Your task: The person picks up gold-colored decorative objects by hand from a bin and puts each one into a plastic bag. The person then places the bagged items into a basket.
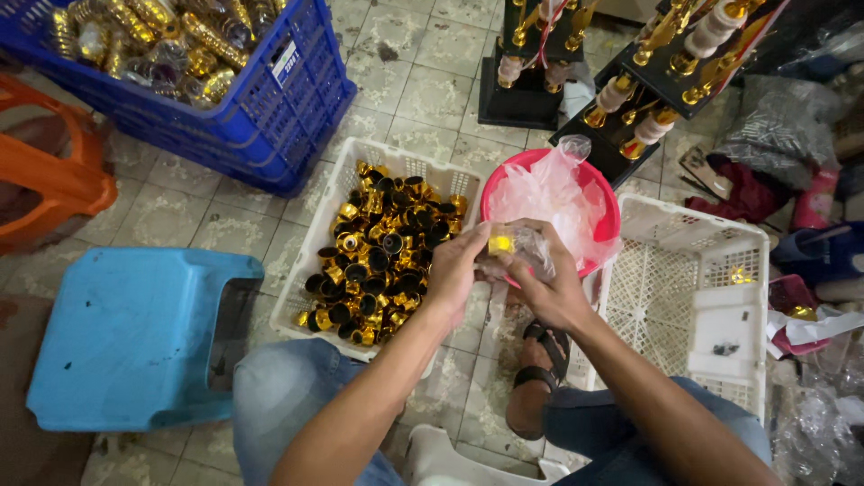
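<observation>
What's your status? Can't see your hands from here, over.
Left hand and right hand both pinching a small gold cap in clear plastic wrap. Over the red basin. Nothing in the way.

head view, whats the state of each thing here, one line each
left hand: pinching a small gold cap
right hand: gripping a clear plastic wrapper
white basket of gold caps: roughly full
white basket on the right: nearly empty
red basin: holds crumpled clear plastic
blue crate: heaped with wrapped gold parts
blue stool: upright, nobody on it
</observation>
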